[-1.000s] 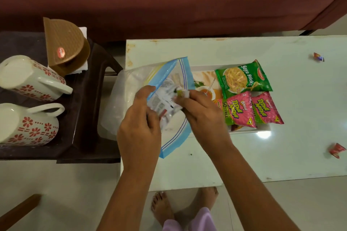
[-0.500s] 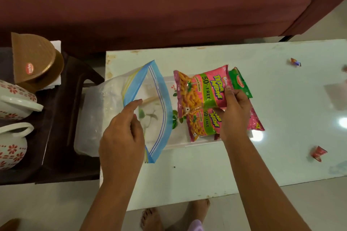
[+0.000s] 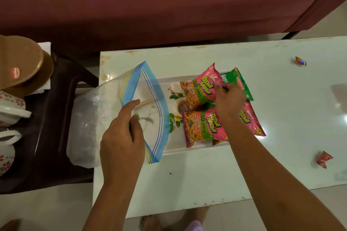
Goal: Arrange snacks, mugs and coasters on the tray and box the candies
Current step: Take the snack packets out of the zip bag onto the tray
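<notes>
So far only snack packets sit on the tray [image 3: 174, 151]; the mugs [image 3: 8, 103] wait on the side stand and candies [image 3: 323, 159] lie loose on the table. The right hand [image 3: 229, 100] pinches the upper pink packet [image 3: 201, 88] over the tray, fingers curled together. The left hand [image 3: 122, 137] pinches the rim of the open zip bag [image 3: 150, 110].

We read "Bingo! TEDHE MEDHE" and "50% FREE" on the upper pink snack packet [image 3: 201, 88] and on the lower pink packet [image 3: 203, 127]. On the green packet [image 3: 237, 82] we make out only "Soya".
</notes>
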A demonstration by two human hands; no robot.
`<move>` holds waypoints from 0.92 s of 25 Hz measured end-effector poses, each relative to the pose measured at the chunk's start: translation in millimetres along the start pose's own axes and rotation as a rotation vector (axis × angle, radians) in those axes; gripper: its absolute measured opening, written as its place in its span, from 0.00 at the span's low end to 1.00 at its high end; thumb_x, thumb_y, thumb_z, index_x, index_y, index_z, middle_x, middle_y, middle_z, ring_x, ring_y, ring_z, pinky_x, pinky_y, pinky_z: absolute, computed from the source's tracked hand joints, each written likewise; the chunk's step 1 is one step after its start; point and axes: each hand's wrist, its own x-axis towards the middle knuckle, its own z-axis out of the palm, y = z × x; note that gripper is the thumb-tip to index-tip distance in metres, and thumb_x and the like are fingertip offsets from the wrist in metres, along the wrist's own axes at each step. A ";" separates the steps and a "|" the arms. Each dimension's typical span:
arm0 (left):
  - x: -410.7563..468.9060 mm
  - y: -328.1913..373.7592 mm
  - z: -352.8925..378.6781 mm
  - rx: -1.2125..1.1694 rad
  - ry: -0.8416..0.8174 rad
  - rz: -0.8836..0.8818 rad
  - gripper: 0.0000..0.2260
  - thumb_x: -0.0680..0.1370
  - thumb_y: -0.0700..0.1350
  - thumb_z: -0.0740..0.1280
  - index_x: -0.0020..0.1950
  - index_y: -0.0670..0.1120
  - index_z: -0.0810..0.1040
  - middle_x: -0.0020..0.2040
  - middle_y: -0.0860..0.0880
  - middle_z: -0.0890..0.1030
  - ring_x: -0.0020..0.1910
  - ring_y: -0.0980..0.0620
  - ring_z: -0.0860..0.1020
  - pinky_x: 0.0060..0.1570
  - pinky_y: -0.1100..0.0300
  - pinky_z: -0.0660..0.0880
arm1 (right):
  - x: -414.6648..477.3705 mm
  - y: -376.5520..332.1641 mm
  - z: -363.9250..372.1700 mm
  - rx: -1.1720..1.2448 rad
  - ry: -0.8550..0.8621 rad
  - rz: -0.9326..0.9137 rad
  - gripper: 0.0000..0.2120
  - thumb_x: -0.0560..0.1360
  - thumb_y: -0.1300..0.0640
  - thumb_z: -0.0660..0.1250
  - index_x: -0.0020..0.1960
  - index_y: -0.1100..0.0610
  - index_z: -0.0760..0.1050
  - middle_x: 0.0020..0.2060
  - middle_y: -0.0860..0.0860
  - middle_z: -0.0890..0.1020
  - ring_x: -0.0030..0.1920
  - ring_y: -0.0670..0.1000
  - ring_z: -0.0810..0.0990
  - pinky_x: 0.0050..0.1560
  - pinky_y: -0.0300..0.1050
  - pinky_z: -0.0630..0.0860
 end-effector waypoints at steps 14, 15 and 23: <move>7.5 8.2 20.7 -0.020 -0.003 -0.014 0.14 0.79 0.41 0.59 0.64 0.46 0.74 0.34 0.53 0.69 0.29 0.56 0.70 0.31 0.67 0.64 | -26.9 17.8 1.0 -0.477 0.150 -0.310 0.27 0.73 0.44 0.59 0.69 0.52 0.66 0.71 0.53 0.64 0.72 0.57 0.59 0.68 0.64 0.54; 7.5 8.9 21.9 -0.022 -0.004 -0.015 0.14 0.79 0.40 0.59 0.64 0.46 0.74 0.33 0.54 0.67 0.28 0.56 0.69 0.31 0.68 0.64 | -34.5 15.4 4.6 -0.524 0.115 -0.443 0.27 0.74 0.43 0.58 0.70 0.51 0.63 0.72 0.53 0.63 0.72 0.57 0.58 0.70 0.63 0.50; 3.6 9.4 24.2 -0.021 -0.008 0.028 0.14 0.79 0.40 0.59 0.64 0.47 0.74 0.34 0.54 0.70 0.29 0.56 0.71 0.29 0.65 0.65 | -48.9 14.8 20.6 -0.760 -0.283 -0.650 0.28 0.78 0.39 0.47 0.76 0.45 0.46 0.77 0.49 0.50 0.77 0.55 0.43 0.64 0.58 0.21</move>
